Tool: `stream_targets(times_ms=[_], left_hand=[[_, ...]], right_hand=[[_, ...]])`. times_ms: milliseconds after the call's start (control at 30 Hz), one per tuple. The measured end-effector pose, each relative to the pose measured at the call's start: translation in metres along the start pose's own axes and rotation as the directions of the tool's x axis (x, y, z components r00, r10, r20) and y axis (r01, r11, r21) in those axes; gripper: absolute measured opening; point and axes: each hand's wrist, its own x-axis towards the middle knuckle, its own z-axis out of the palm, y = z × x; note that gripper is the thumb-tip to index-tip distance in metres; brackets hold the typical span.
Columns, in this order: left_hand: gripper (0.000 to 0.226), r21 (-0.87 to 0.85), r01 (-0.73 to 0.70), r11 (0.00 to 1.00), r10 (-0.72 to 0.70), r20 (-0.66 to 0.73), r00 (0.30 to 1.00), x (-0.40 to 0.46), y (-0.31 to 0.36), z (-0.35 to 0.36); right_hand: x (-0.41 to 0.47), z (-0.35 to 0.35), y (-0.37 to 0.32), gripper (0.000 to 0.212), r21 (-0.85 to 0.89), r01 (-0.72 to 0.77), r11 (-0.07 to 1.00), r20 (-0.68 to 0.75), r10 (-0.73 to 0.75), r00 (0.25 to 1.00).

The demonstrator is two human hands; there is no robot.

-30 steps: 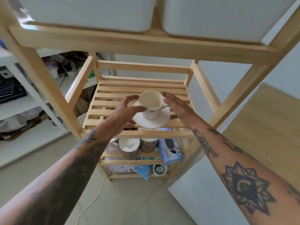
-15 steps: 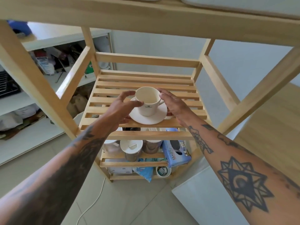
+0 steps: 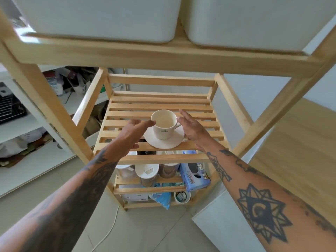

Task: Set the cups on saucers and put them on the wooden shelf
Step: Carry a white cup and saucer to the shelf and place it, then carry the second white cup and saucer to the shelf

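Note:
A cream cup (image 3: 164, 126) stands upright on a cream saucer (image 3: 164, 142), which rests on the slatted wooden shelf (image 3: 160, 104) near its front edge. The cup's handle points right. My left hand (image 3: 133, 130) is just left of the cup with fingers spread, its fingertips close to the rim. My right hand (image 3: 192, 128) is just right of the cup, open and flat, beside the handle. Neither hand grips the cup or the saucer.
Two white bins (image 3: 101, 17) sit on the tier above, whose front rail (image 3: 163, 57) crosses overhead. Lower tiers hold lidded cups (image 3: 147, 172), a blue glove box (image 3: 195, 174) and bags. White shelving (image 3: 27, 124) stands left, a wooden top (image 3: 298, 148) right.
Both hands have let go of the cup and saucer, which now rest on the slats. The fingers have opened and drawn slightly away.

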Motion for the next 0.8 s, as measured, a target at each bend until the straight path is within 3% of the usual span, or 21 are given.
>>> stream_targets(times_ms=[200,400,600,800], left_hand=[[0.054,0.036,-0.043,0.998,0.045,-0.058,0.997,-0.053,0.032,-0.006],[0.049,0.026,-0.116,0.993,0.117,-0.061,0.991,-0.139,0.08,0.032],[0.048,0.036,-0.161,0.986,0.157,0.09,0.984,-0.226,0.109,0.129],[0.042,0.068,-0.226,0.972,0.191,0.333,0.923,-0.296,0.133,0.262]], right_hand=[[-0.055,-0.021,-0.041,0.05,0.051,-0.024,0.998,-0.038,0.026,0.999],[-0.148,-0.064,-0.071,0.046,0.062,-0.001,0.998,-0.081,0.006,0.997],[-0.267,-0.148,-0.067,0.044,0.022,0.031,0.999,-0.228,-0.025,0.973],[-0.384,-0.265,-0.027,0.044,0.034,-0.051,0.998,-0.504,0.062,0.862]])
